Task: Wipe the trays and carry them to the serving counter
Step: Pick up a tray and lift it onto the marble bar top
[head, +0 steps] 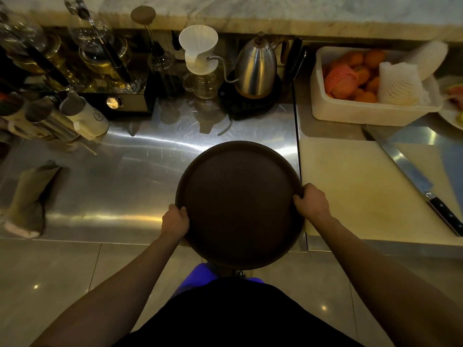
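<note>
A round dark brown tray is held over the front edge of the steel counter, its near part past the edge above the floor. My left hand grips the tray's left rim. My right hand grips its right rim, thumb over the lip. A crumpled grey-green cloth lies on the counter at the far left, apart from both hands. A raised marble counter runs along the back.
A steel kettle, a white dripper on a glass carafe and glass siphons line the back. A white cutting board with a large knife lies right. A white bin of oranges stands behind it.
</note>
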Action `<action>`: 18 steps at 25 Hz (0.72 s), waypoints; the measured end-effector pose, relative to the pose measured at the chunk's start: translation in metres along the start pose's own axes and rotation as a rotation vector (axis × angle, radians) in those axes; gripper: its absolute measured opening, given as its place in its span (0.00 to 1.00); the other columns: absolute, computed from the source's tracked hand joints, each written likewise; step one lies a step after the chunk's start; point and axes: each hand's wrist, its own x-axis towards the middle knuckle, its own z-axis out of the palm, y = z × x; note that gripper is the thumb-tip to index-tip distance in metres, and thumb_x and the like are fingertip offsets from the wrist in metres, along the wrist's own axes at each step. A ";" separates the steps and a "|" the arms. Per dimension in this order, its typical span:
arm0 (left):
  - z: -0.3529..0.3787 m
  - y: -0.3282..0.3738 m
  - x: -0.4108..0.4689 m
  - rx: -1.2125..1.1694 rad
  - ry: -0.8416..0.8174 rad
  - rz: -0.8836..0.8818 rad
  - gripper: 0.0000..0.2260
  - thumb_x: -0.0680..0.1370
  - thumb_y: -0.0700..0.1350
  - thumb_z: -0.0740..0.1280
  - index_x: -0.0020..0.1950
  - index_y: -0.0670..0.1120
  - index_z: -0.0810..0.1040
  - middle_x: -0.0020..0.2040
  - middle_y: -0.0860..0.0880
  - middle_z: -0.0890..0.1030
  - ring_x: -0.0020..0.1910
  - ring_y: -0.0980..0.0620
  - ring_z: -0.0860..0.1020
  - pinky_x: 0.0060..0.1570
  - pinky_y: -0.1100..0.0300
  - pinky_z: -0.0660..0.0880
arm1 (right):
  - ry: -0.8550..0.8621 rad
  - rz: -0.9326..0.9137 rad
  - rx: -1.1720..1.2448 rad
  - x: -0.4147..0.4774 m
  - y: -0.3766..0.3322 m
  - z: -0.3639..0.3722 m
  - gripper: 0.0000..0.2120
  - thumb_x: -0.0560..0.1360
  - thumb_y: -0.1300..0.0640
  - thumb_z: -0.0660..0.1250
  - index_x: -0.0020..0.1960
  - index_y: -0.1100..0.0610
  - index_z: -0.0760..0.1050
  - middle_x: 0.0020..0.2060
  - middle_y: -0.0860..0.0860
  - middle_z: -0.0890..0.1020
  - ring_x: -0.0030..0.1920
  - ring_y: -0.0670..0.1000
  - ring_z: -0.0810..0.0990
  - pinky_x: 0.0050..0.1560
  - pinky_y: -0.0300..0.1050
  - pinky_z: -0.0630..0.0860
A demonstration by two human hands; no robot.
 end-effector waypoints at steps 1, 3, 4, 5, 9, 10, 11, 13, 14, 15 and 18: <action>0.000 0.000 0.000 -0.015 -0.002 -0.022 0.15 0.83 0.45 0.55 0.63 0.35 0.68 0.57 0.35 0.77 0.56 0.38 0.77 0.54 0.48 0.75 | 0.002 0.009 0.014 0.002 0.000 0.001 0.12 0.76 0.57 0.63 0.55 0.64 0.71 0.48 0.62 0.78 0.45 0.60 0.77 0.41 0.48 0.72; -0.002 -0.001 -0.001 -0.049 0.015 -0.060 0.16 0.84 0.46 0.54 0.63 0.35 0.68 0.58 0.35 0.76 0.57 0.37 0.77 0.54 0.47 0.74 | 0.007 -0.010 0.037 0.003 -0.002 0.004 0.10 0.75 0.59 0.62 0.53 0.64 0.72 0.46 0.61 0.78 0.43 0.59 0.76 0.40 0.47 0.71; -0.004 -0.004 -0.001 -0.069 0.035 -0.081 0.16 0.84 0.46 0.54 0.63 0.35 0.68 0.58 0.35 0.76 0.57 0.37 0.76 0.53 0.47 0.74 | 0.002 -0.030 0.055 0.002 -0.005 0.007 0.09 0.75 0.60 0.61 0.52 0.65 0.73 0.45 0.61 0.79 0.42 0.59 0.77 0.40 0.47 0.71; -0.007 -0.010 -0.002 -0.091 0.058 -0.105 0.17 0.84 0.46 0.53 0.63 0.34 0.68 0.57 0.35 0.76 0.56 0.37 0.76 0.51 0.48 0.73 | -0.009 -0.052 0.073 0.001 -0.009 0.011 0.09 0.75 0.61 0.61 0.50 0.65 0.74 0.44 0.61 0.79 0.42 0.59 0.78 0.40 0.47 0.72; -0.023 -0.042 -0.009 -0.192 0.142 -0.150 0.18 0.84 0.49 0.53 0.63 0.35 0.68 0.54 0.36 0.75 0.51 0.41 0.75 0.47 0.48 0.72 | -0.095 -0.103 0.181 -0.003 -0.030 0.025 0.09 0.73 0.62 0.62 0.42 0.68 0.76 0.36 0.61 0.79 0.40 0.60 0.80 0.35 0.44 0.71; -0.027 -0.049 -0.012 -0.226 0.174 -0.148 0.18 0.84 0.49 0.53 0.63 0.35 0.68 0.54 0.37 0.75 0.51 0.42 0.75 0.47 0.49 0.72 | -0.121 -0.098 0.234 -0.005 -0.037 0.028 0.11 0.74 0.61 0.62 0.42 0.69 0.77 0.36 0.63 0.79 0.39 0.60 0.80 0.34 0.44 0.71; -0.033 -0.059 -0.016 -0.258 0.209 -0.149 0.18 0.83 0.49 0.53 0.63 0.35 0.68 0.53 0.38 0.75 0.50 0.42 0.75 0.45 0.50 0.72 | -0.143 -0.087 0.295 -0.008 -0.045 0.034 0.13 0.74 0.59 0.62 0.43 0.70 0.78 0.37 0.64 0.80 0.39 0.60 0.80 0.34 0.44 0.72; -0.040 -0.070 -0.020 -0.298 0.261 -0.147 0.17 0.83 0.50 0.54 0.62 0.37 0.69 0.50 0.42 0.75 0.48 0.45 0.75 0.41 0.54 0.71 | -0.157 -0.051 0.409 -0.015 -0.057 0.043 0.13 0.76 0.56 0.63 0.44 0.67 0.78 0.40 0.65 0.81 0.41 0.60 0.81 0.35 0.44 0.74; -0.044 -0.077 -0.022 -0.317 0.287 -0.148 0.17 0.83 0.51 0.54 0.61 0.38 0.69 0.49 0.43 0.74 0.46 0.47 0.75 0.39 0.56 0.69 | -0.161 -0.040 0.439 -0.019 -0.064 0.049 0.13 0.76 0.55 0.63 0.43 0.65 0.77 0.41 0.64 0.81 0.42 0.60 0.81 0.35 0.45 0.74; -0.049 -0.084 -0.023 -0.343 0.311 -0.143 0.16 0.83 0.51 0.55 0.60 0.39 0.69 0.47 0.45 0.74 0.45 0.48 0.74 0.37 0.58 0.68 | -0.158 -0.037 0.451 -0.023 -0.071 0.055 0.13 0.76 0.54 0.63 0.43 0.64 0.77 0.41 0.64 0.81 0.41 0.59 0.81 0.36 0.47 0.75; -0.068 -0.100 -0.023 -0.416 0.366 -0.120 0.14 0.83 0.51 0.55 0.59 0.41 0.68 0.48 0.45 0.74 0.48 0.47 0.74 0.38 0.57 0.69 | -0.143 -0.049 0.445 -0.033 -0.091 0.068 0.15 0.76 0.54 0.63 0.47 0.67 0.76 0.42 0.66 0.80 0.42 0.61 0.80 0.43 0.56 0.78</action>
